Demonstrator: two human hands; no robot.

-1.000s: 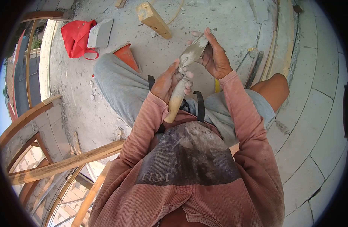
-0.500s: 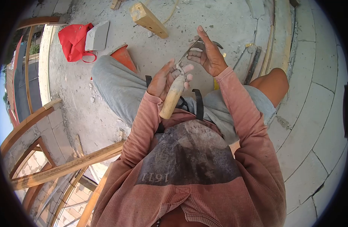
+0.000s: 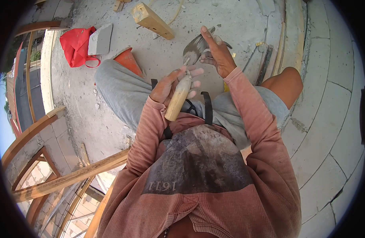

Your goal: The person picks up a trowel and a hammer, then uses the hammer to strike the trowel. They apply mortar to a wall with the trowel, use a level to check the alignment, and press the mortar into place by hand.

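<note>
A trowel [image 3: 178,99] with a pale wooden handle and a mortar-smeared metal blade lies across both hands, above my lap. My left hand [image 3: 166,87] holds it at the neck, thumb on top and fingers underneath. At the blade [image 3: 193,50], my right hand [image 3: 220,57] grips the right side, its thumb raised along the metal and its other fingers curled. Part of the blade is hidden behind that hand. The handle's butt points back toward my shirt.
A red bag [image 3: 74,47] and a grey block piece [image 3: 100,39] lie at upper left, near an orange container [image 3: 129,62]. A wooden block [image 3: 152,20] stands ahead. Timber beams [image 3: 71,174] cross the lower left. A block wall [image 3: 329,107] runs along the right.
The trowel has turned: its blade was nearly edge-on and now shows its broad face. My right hand has shifted slightly left with the blade. My left hand still supports the neck.
</note>
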